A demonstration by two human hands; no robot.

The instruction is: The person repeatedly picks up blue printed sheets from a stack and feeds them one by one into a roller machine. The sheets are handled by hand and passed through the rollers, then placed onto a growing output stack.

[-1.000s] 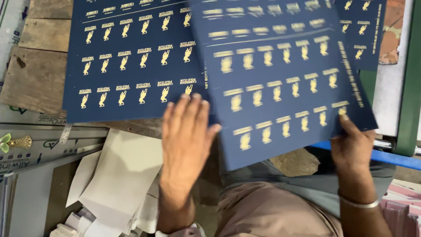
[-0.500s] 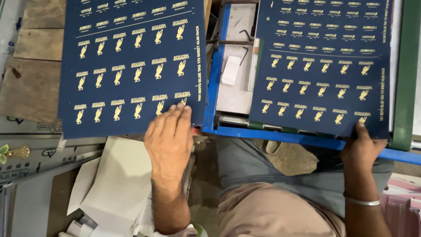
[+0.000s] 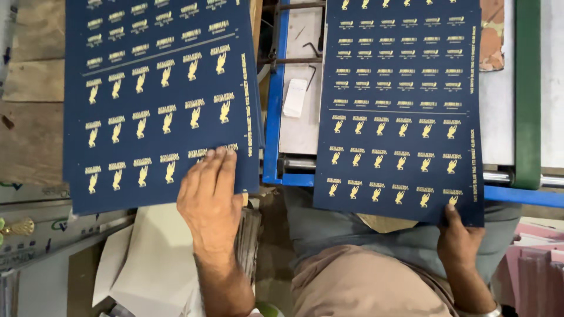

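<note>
My left hand lies flat on the near edge of a stack of dark blue printed sheets covered with rows of gold emblems, on the left. My right hand pinches the near right corner of a single matching blue sheet, which lies over the blue-framed machine bed on the right.
A wooden table top shows left of the stack. White paper sheets lie below it. A small white block and hex keys rest on the grey machine bed. A green upright bar stands at right; pink sheets sit bottom right.
The sheet in my right hand has moved from over the stack to the right, onto the machine bed. My left hand has slid up onto the stack's near edge.
</note>
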